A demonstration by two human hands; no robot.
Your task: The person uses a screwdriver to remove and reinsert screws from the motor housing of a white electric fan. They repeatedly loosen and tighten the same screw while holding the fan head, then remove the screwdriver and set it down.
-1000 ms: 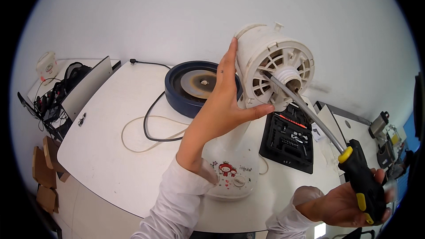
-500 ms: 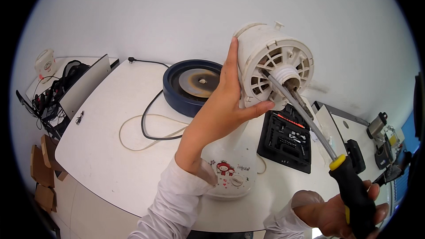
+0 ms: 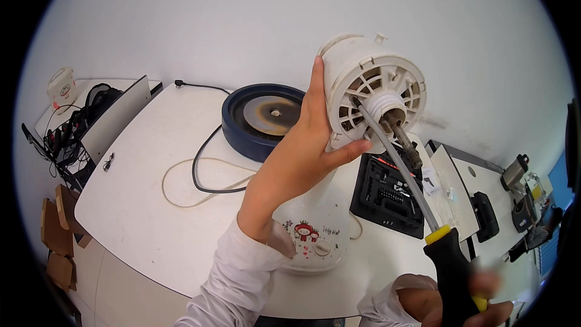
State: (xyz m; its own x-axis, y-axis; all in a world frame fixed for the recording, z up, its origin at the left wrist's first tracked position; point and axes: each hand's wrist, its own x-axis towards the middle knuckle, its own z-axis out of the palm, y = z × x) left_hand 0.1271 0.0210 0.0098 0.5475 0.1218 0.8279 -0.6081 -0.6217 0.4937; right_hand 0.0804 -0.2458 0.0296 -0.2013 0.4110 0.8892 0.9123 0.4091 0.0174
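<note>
- Watching through the head view, I find the white motor housing (image 3: 351, 79) up ahead, right of centre, raised over the counter (image 3: 133, 163) on a stand whose base (image 3: 311, 260) shows below the left wrist.
- I'd judge it the heavy end of the stand: a stiff plastic shell, probably with dense metal inside, so likely top-heavy and prone to tipping if pushed hard.
- Its drum wall looks smooth and somewhat slick; I'd take hold around that broad side and the front rim, where the plastic seems sturdiest.
- I'd keep fingers off the thin grille ribs (image 3: 353, 110), which look brittle, and off the grimy metal shaft (image 3: 404, 142) below the threaded collar (image 3: 381, 106), which could be greasy.
- The left hand (image 3: 308, 127) holds the housing's left side, fingers stretched along the wall, thumb reaching under the lower front rim.
- The right hand (image 3: 433, 312) is wrapped around the screwdriver (image 3: 449, 260), below and right of the housing, well apart from it; some fingertips blur.
- The screwdriver's tip meets the grille left of the collar; I cannot tell whether it sits in a screw.
</note>
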